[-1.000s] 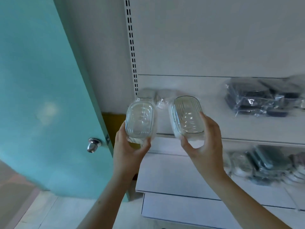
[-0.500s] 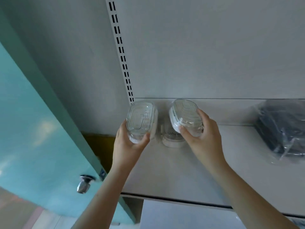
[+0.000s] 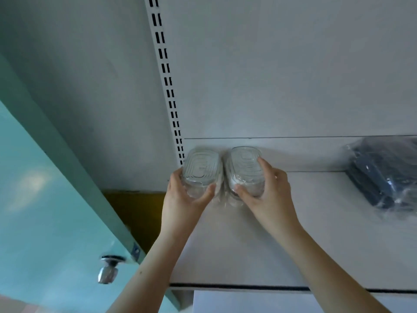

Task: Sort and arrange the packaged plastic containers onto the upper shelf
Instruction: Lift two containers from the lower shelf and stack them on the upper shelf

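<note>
Two clear ribbed plastic containers in film wrap sit side by side at the back left corner of the white upper shelf [image 3: 259,245]. My left hand [image 3: 182,199] grips the left container [image 3: 200,168] from below and the front. The right container [image 3: 244,166] is held by my right hand [image 3: 268,190], fingers curled over its right side and thumb at its front. More clear containers show beneath and between these two; how many is hidden. Both held containers touch each other and seem to rest on those below.
A dark blue pack of containers in clear film [image 3: 385,172] lies at the shelf's right. A slotted upright rail [image 3: 167,77] marks the shelf's left end. Left of it are a grey wall and a teal door with a metal knob [image 3: 108,269].
Both hands moved the two containers further back and closer together, onto the containers at the shelf's back left corner. The view tilted upward.
</note>
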### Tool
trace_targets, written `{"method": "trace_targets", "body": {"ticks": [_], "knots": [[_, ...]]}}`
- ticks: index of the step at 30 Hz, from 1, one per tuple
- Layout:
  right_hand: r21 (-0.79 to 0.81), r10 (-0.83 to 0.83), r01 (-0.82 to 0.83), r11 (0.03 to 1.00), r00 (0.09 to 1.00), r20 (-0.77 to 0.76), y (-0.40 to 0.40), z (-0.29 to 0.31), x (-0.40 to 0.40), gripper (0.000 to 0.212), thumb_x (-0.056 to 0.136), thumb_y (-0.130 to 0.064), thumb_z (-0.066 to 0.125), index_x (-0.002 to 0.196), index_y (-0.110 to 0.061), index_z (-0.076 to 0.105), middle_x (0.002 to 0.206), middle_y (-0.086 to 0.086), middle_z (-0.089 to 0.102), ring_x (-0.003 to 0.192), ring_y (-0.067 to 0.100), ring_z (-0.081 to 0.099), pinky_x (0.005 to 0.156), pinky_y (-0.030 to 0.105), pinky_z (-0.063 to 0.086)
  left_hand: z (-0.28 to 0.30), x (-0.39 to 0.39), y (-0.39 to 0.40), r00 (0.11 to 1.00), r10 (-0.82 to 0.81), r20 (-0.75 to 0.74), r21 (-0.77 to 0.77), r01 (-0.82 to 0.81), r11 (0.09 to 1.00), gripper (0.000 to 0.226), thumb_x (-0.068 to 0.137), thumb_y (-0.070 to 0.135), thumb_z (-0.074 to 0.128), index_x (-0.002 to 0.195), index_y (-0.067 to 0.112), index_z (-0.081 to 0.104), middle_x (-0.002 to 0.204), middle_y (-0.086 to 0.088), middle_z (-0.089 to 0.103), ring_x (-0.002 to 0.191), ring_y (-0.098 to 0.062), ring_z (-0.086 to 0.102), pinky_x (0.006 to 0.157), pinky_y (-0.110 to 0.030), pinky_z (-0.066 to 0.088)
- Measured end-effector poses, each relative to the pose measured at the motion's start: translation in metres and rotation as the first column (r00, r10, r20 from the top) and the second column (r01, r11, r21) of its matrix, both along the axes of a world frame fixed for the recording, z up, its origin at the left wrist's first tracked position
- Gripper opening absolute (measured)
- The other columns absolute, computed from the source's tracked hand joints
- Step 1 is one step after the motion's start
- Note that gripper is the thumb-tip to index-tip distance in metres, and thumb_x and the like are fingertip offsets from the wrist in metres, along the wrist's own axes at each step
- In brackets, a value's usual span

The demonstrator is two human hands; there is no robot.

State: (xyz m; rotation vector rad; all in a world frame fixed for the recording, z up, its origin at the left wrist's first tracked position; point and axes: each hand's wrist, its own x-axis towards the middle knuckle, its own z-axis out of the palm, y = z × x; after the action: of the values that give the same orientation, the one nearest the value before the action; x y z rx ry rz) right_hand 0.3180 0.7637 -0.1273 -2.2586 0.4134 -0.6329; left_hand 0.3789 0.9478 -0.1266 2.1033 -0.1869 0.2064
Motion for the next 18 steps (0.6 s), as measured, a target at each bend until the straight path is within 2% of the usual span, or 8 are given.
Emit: {"method": "trace_targets", "body": {"ticks": [1, 4, 7, 8, 11, 14, 16, 18], "knots": [[-0.007, 0.009, -0.009, 1.000, 1.000, 0.000, 0.002, -0.001, 0.001, 0.090, 0.076, -0.051, 0.078, 0.152, -0.024, 0.037, 0.140, 0.011, 0.045, 0.129, 0.029, 0.045, 0.104, 0.031, 0.039, 0.001, 0.000, -0.001, 1.000, -0.004, 0.001, 0.006, 0.004, 1.000, 0.081, 0.073, 0.055, 0.079, 0.138, 0.023, 0.043, 0.129, 0.009, 0.059, 0.111, -0.007, 0.059, 0.072, -0.002, 0.037], [-0.005, 0.047, -0.047, 0.999, 0.999, -0.015, 0.004, 0.001, 0.004, 0.090, 0.080, -0.049, 0.077, 0.154, -0.023, 0.032, 0.148, 0.002, 0.042, 0.136, 0.010, 0.036, 0.095, 0.012, 0.029, 0.001, 0.000, -0.002, 1.000, -0.019, -0.002, -0.002, 0.019, 1.000, 0.084, 0.073, 0.058, 0.079, 0.139, 0.022, 0.041, 0.129, 0.008, 0.060, 0.112, -0.008, 0.059, 0.071, -0.003, 0.039], [0.026, 0.091, -0.090, 0.996, 0.995, -0.039, 0.003, 0.006, 0.006, 0.093, 0.081, -0.048, 0.078, 0.155, -0.025, 0.028, 0.152, -0.006, 0.038, 0.140, 0.005, 0.031, 0.089, -0.002, 0.023, 0.000, 0.003, -0.001, 0.999, -0.041, -0.009, -0.005, 0.041, 0.999, 0.088, 0.072, 0.061, 0.078, 0.140, 0.021, 0.039, 0.131, 0.005, 0.060, 0.114, -0.012, 0.061, 0.078, -0.014, 0.044], [0.034, 0.105, -0.104, 0.994, 0.994, -0.039, 0.001, 0.006, 0.006, 0.094, 0.080, -0.048, 0.078, 0.156, -0.026, 0.027, 0.153, -0.007, 0.038, 0.141, 0.006, 0.031, 0.092, -0.001, 0.022, -0.001, 0.004, -0.001, 0.999, -0.052, -0.015, -0.001, 0.052, 0.999, 0.089, 0.072, 0.062, 0.078, 0.140, 0.020, 0.039, 0.132, 0.003, 0.060, 0.115, -0.014, 0.061, 0.079, -0.017, 0.045], [0.103, 0.171, -0.166, 0.981, 0.984, -0.048, -0.003, 0.011, 0.003, 0.097, 0.080, -0.057, 0.075, 0.157, -0.031, 0.022, 0.154, -0.011, 0.037, 0.141, 0.004, 0.033, 0.107, 0.016, 0.027, 0.001, 0.006, 0.003, 0.993, -0.112, -0.047, 0.016, 0.113, 0.994, 0.098, 0.071, 0.066, 0.074, 0.145, 0.017, 0.033, 0.143, -0.004, 0.052, 0.126, -0.019, 0.055, 0.090, -0.024, 0.047], [0.184, 0.158, -0.140, 0.973, 0.984, -0.087, -0.006, 0.021, -0.003, 0.103, 0.076, -0.078, 0.054, 0.159, -0.038, 0.008, 0.167, -0.008, 0.015, 0.154, 0.007, 0.010, 0.122, 0.029, 0.015, 0.012, 0.000, 0.010, 0.988, -0.145, -0.057, 0.097, 0.150, 0.984, 0.110, 0.073, 0.077, 0.059, 0.155, 0.018, 0.018, 0.158, -0.010, 0.029, 0.145, -0.029, 0.033, 0.111, -0.044, 0.038], [0.156, 0.070, -0.058, 0.986, 0.995, -0.075, -0.007, 0.028, -0.010, 0.094, 0.082, -0.074, 0.048, 0.160, -0.037, 0.009, 0.169, -0.005, 0.007, 0.154, 0.006, 0.000, 0.119, 0.026, 0.007, 0.021, -0.006, 0.013, 0.992, -0.114, 0.059, 0.149, 0.105, 0.983, 0.105, 0.077, 0.080, 0.050, 0.156, 0.020, 0.015, 0.161, -0.009, 0.022, 0.150, -0.029, 0.020, 0.118, -0.052, 0.030], [0.101, -0.011, 0.012, 0.995, 1.000, -0.009, -0.009, 0.036, -0.021, 0.081, 0.092, -0.063, 0.047, 0.160, -0.031, 0.016, 0.168, -0.003, 0.012, 0.154, 0.007, 0.005, 0.117, 0.022, 0.007, 0.028, -0.016, 0.013, 0.975, -0.099, 0.201, 0.152, 0.069, 0.986, 0.091, 0.085, 0.072, 0.049, 0.154, 0.020, 0.021, 0.162, -0.006, 0.023, 0.150, -0.026, 0.018, 0.119, -0.053, 0.028]]}}
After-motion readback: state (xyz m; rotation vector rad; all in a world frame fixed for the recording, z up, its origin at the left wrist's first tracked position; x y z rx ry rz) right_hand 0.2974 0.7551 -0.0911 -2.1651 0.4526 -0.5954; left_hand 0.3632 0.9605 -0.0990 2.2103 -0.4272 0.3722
